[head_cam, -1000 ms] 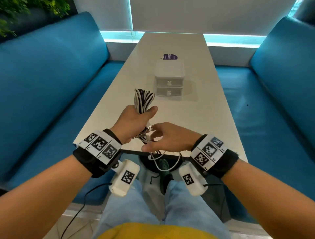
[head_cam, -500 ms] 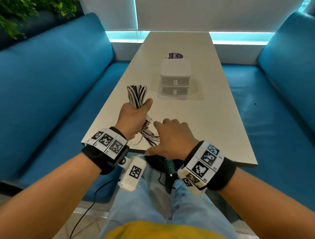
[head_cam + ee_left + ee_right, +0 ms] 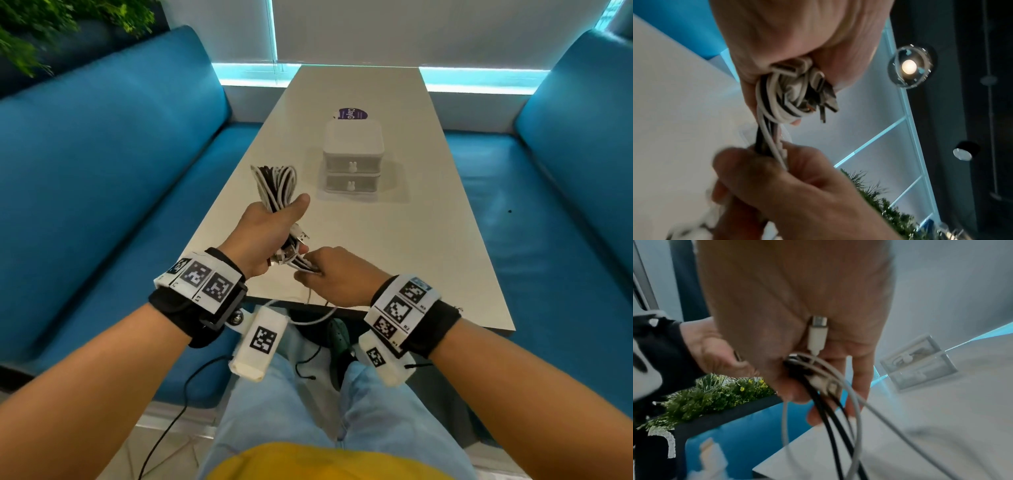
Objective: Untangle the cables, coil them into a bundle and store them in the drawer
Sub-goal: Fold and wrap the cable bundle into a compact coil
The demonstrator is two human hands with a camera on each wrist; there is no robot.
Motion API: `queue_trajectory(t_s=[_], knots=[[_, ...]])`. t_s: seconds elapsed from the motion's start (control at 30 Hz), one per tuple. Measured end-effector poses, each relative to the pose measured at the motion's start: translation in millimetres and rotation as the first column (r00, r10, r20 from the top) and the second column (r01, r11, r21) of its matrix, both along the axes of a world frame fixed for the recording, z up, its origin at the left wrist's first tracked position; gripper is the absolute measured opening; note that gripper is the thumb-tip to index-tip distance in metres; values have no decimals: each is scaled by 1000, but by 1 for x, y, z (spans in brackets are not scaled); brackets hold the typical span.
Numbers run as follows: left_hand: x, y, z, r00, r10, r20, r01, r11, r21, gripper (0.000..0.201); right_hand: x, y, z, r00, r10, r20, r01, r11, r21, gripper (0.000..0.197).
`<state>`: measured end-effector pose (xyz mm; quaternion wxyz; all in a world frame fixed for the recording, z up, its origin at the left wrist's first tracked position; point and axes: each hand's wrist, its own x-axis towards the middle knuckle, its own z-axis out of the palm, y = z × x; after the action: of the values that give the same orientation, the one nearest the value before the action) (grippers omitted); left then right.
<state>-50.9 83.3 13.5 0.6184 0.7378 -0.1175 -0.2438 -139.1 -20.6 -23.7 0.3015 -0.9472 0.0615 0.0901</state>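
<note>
My left hand (image 3: 263,236) grips a folded bundle of black and white cables (image 3: 275,185) upright over the near part of the white table (image 3: 394,246). The bundle's loops stick out above the fist and its plug ends (image 3: 807,84) poke out below. My right hand (image 3: 337,275) pinches the loose cable tails (image 3: 830,402) just under the left fist, with a white plug (image 3: 818,332) lying against its palm. One white strand (image 3: 308,318) hangs below the table edge. The small white two-drawer unit (image 3: 352,154) stands farther up the table, both drawers closed.
Blue sofas (image 3: 102,164) flank the table on both sides. A purple sticker (image 3: 351,113) lies behind the drawer unit. A plant (image 3: 51,24) sits at the far left. My knees in light jeans (image 3: 281,411) are under the near table edge.
The left hand has lifted the bundle slightly and held it steady. The right hand turned from lying flat over the loose tails to pinching them close under the left fist.
</note>
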Motion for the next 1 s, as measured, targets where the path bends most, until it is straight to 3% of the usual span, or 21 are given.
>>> queue_trajectory(t_s=[0.17, 0.37, 0.5, 0.63, 0.73, 0.9, 1.0], knots=[[4, 7, 5, 976, -194, 99, 166, 956, 241, 38, -2, -16, 30, 989, 132, -73, -139, 986, -95, 34], [-3, 9, 16, 891, -434, 131, 358, 852, 382, 33, -4, -27, 43, 963, 159, -216, -135, 983, 122, 33], [-7, 12, 13, 809, -587, 43, 543, 773, 328, 44, -4, -32, 45, 955, 126, -268, -59, 968, 244, 34], [-8, 14, 7, 721, -692, 22, 665, 701, 260, 59, -6, -26, 51, 952, 152, -266, -38, 921, 388, 15], [-8, 15, 7, 678, -735, -16, 716, 655, 240, 55, -4, -28, 57, 941, 194, -277, -69, 913, 403, 8], [-9, 14, 1, 664, -743, -84, 742, 641, 199, 82, -5, -29, 58, 935, 200, -292, -66, 909, 410, 2], [-8, 15, -3, 717, -688, -113, 697, 701, 152, 85, -11, -30, 59, 957, 167, -237, -70, 927, 368, 18]])
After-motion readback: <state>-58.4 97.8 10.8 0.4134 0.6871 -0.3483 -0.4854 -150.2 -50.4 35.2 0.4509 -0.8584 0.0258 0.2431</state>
